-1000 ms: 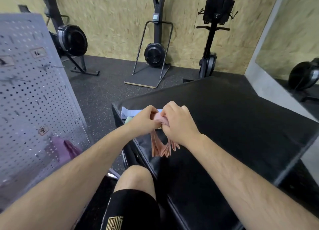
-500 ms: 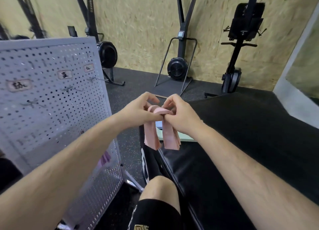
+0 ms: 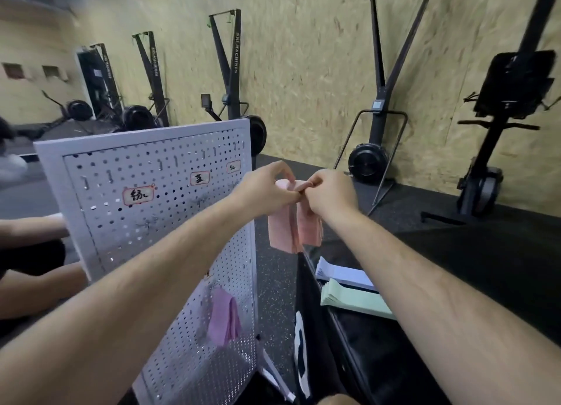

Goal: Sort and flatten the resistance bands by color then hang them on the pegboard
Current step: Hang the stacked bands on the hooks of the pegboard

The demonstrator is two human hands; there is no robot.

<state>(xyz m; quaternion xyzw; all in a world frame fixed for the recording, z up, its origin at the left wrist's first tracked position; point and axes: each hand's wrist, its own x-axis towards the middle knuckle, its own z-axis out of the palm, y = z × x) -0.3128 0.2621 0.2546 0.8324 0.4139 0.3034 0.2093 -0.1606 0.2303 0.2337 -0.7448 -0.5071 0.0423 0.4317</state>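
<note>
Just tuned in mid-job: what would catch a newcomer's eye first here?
Dead centre, the left hand and right hand pinch a bundle of pink bands in the air beside the right edge of the pegboard. Low on the pegboard hangs a purple band; green bands lie stacked on the black mat at lower right.

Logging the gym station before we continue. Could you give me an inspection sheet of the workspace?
Surface: black mat, holding two stacks.
Job's things: pink bands held up beside pegboard; purple bands hang on it; blue bands and green bands lie flat on mat.
Clutter: nothing seen.
Grippers: left hand and right hand both pinch the pink bands.
Cables: nothing seen.
Surroundings: chipboard wall, exercise machines, another person seated left.
</note>
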